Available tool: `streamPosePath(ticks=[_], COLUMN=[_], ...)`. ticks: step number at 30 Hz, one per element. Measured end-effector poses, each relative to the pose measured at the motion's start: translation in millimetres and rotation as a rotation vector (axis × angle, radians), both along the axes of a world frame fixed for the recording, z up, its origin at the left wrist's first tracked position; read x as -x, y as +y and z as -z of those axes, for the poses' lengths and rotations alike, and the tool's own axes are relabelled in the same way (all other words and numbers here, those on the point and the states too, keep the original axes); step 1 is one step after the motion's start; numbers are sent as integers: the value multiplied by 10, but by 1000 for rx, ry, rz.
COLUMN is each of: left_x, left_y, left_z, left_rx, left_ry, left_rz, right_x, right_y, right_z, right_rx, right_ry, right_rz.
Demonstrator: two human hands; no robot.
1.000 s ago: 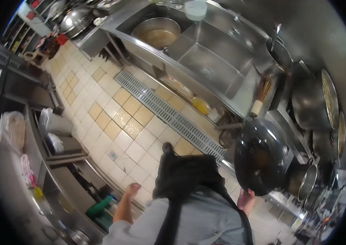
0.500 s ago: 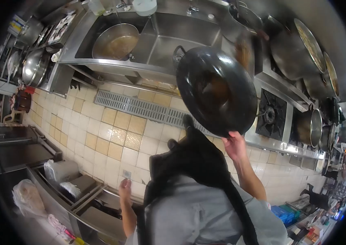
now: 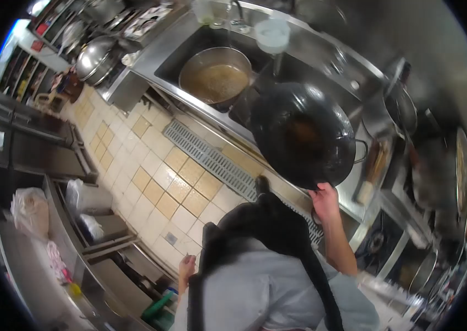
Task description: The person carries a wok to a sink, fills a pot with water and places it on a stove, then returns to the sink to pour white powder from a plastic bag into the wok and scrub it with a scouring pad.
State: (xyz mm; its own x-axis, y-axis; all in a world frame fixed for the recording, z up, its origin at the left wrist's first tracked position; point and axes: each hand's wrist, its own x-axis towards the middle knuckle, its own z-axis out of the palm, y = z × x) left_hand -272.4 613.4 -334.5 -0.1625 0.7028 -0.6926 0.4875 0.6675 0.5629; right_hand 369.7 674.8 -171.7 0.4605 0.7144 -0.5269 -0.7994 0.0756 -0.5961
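Wok (image 3: 302,135): black, round, brownish residue at its centre, side handle showing, tilted towards me, near rim gripped by my right hand (image 3: 325,202).

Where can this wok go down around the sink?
The right basin, between the pot and the stove, looks bare where it shows behind the wok that the right hand grips. The left basin is filled by the pot. The stove is crowded with pans.

Kitchen washing-up corner, seen from above
A pot of brown liquid (image 3: 215,81) sits in the left basin of the steel sink (image 3: 175,55), with a white tub (image 3: 272,34) on its divider. A floor drain grate (image 3: 211,160) crosses the tiled floor (image 3: 151,182), and domed lids (image 3: 94,58) are stacked at left.
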Motion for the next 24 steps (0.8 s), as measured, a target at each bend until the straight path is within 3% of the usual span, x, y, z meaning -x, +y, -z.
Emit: streamPosePath(ticks=[3,6,9,14,18,20,24], left_x=[-376,-672,-657,-711,-408,-381,-391], left_y=[19,14,-211,-552,-758,-771,-626], left_z=[-182,-550,-568,-887,-660,-625,-691], left_rx=[57,62,24,111,209,138,184], left_ry=[-80,-1,-23,33,48,-24,-88], left_rz=[-159,-207,-313,-430,-360,-403,-476], right_x=[-252,-598,-795,-905,-978,-952,-919], right_y=[540,852,1231,1651,1629,1581,1646], right_z=[-66,336,694,1274,1793,2066,1970], right_rx=[32,73,36,84,150,172,308], right_ry=[62,135,175,191,223,175,0], right_rz=[42,-18,-65,23,60,12,-41])
